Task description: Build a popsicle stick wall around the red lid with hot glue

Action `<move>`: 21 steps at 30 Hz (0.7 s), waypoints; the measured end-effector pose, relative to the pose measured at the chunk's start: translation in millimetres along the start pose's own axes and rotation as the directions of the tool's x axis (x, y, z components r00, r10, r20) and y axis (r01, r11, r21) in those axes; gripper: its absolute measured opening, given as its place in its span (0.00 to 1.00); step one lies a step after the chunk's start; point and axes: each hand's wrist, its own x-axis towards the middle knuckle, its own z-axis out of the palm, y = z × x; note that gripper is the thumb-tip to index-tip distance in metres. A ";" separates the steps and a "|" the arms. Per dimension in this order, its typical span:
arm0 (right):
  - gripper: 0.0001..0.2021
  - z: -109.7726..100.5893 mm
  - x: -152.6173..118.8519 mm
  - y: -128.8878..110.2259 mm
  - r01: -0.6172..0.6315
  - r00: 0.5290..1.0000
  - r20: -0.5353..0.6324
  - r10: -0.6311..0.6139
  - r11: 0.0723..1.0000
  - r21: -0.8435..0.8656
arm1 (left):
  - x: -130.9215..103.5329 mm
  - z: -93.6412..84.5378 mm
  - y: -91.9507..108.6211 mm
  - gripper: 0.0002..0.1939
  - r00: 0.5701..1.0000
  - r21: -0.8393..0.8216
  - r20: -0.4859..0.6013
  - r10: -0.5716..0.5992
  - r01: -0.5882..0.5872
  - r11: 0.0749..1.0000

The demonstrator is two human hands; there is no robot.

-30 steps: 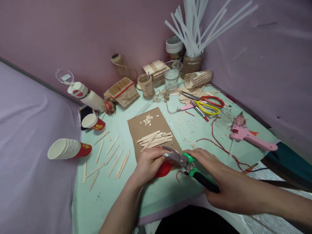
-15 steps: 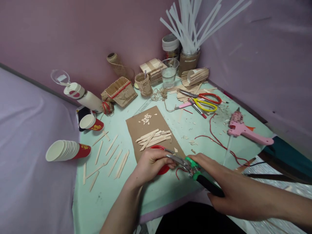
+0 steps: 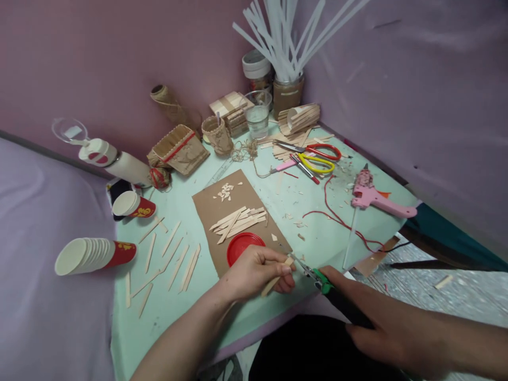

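Pinched in the fingers of my left hand [image 3: 262, 270] is a short wooden craft stick [image 3: 270, 286], tilted, its upper end poking out toward the blades. My right hand [image 3: 365, 312] is wrapped round green-and-black pruning shears [image 3: 323, 280], whose metal tips lie close to the end of the stick; I cannot tell whether they touch it. Just behind my left hand a red round lid [image 3: 244, 244] sits on a brown cardboard sheet [image 3: 202, 203]. On that sheet lie a heap of cut sticks [image 3: 238, 222] and a small pile of pale wood chips [image 3: 225, 191].
Loose sticks [image 3: 190, 267] and stacked paper cups [image 3: 83, 256] are on the left. A pink glue gun [image 3: 381, 200], red string [image 3: 333, 211] and red-handled scissors [image 3: 323, 152] lie on the right. A cup of water [image 3: 257, 123] stands at the back beside a twine-wrapped pot [image 3: 217, 136].
My left hand has turned and moved off the red lid, which now shows more fully; the stick in it has come into view. The shears have shifted slightly right and down. The whole view has swung.
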 end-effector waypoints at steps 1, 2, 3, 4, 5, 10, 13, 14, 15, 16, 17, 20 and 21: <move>0.33 2.5 -2.9 2.5 -0.025 0.999 -0.021 0.025 1.000 0.016 | 1.5 2.4 -1.6 0.16 1.000 -0.008 -0.003 -0.027 0.027 1.000; 0.31 4.7 -5.0 4.7 -0.043 0.998 -0.037 0.045 0.998 0.039 | 2.9 5.0 -2.9 0.16 0.999 -0.017 -0.007 -0.047 0.047 0.999; 0.29 6.6 -6.5 6.6 -0.053 0.997 -0.046 0.056 0.996 0.069 | 4.1 7.8 -3.9 0.16 0.998 -0.023 -0.008 -0.064 0.064 0.998; 0.27 7.9 -7.4 8.3 -0.059 0.997 -0.047 0.064 0.993 0.102 | 5.1 10.6 -4.4 0.16 0.997 -0.024 -0.003 -0.075 0.074 0.997; 0.26 8.8 -8.1 10.1 -0.061 0.997 -0.045 0.068 0.989 0.138 | 5.6 13.4 -4.5 0.16 0.997 -0.016 0.004 -0.072 0.072 0.997; 0.21 6.9 -9.4 19.6 -0.043 0.987 -0.134 0.087 0.952 0.302 | 3.6 20.8 0.9 0.14 0.978 0.130 -0.076 0.195 -0.185 0.974; 0.17 4.4 -3.8 21.4 -0.006 0.985 -0.156 0.071 0.924 0.382 | 2.0 19.5 2.0 0.12 0.923 0.194 -0.157 0.353 -0.321 0.927; 0.15 3.9 -0.1 21.0 0.011 0.986 -0.156 0.058 0.911 0.412 | 1.7 18.5 1.5 0.12 0.909 0.191 -0.177 0.378 -0.345 0.919; 0.13 3.6 4.2 20.2 0.034 0.987 -0.157 0.040 0.895 0.445 | 1.4 17.4 0.6 0.13 0.900 0.180 -0.194 0.391 -0.359 0.916; 0.12 3.6 9.1 19.2 0.061 0.987 -0.161 0.018 0.877 0.476 | 1.1 16.0 -0.3 0.13 0.895 0.164 -0.208 0.394 -0.365 0.916; 0.11 3.8 14.5 18.2 0.093 0.985 -0.173 -0.006 0.858 0.505 | 0.7 14.4 -1.1 0.13 0.893 0.148 -0.220 0.393 -0.368 0.918; 0.15 4.0 33.0 13.7 0.201 0.970 -0.227 -0.081 0.793 0.575 | -2.0 7.3 -1.0 0.13 0.869 0.156 -0.265 0.417 -0.388 0.908; 0.17 3.5 40.5 10.9 0.240 0.962 -0.252 -0.106 0.767 0.595 | -3.3 3.9 0.2 0.12 0.850 0.187 -0.284 0.444 -0.405 0.895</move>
